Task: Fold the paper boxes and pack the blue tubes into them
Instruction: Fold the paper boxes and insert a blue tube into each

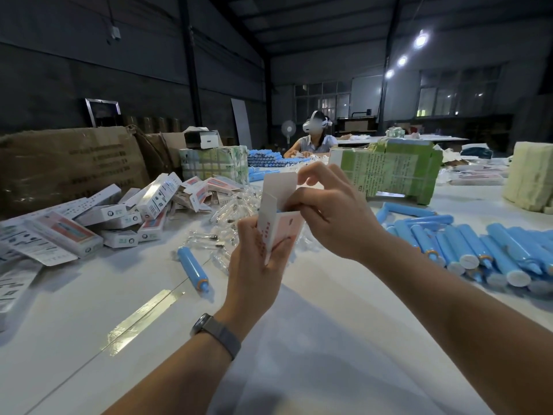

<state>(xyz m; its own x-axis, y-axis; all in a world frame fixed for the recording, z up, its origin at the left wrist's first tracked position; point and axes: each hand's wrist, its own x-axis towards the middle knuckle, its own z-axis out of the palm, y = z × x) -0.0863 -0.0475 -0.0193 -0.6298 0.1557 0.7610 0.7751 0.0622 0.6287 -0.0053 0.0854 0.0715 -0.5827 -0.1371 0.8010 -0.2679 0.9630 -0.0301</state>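
A white and pink paper box (276, 205) stands upright above the table's middle, its top flap raised. My left hand (254, 265) grips the box's lower part from below. My right hand (329, 211) pinches the flaps at the box's open top, where a bit of blue shows inside. A single blue tube (193, 268) with an orange and white cap lies on the table left of my left hand. A heap of several blue tubes (466, 248) lies to the right.
Packed white boxes (119, 214) are heaped at the left, in front of a brown carton (68, 166). Clear plastic wrappers (230, 211) are scattered behind my hands. Green bundles (389, 172) stand at the back right. Another person (314, 139) sits across the white table (89, 310).
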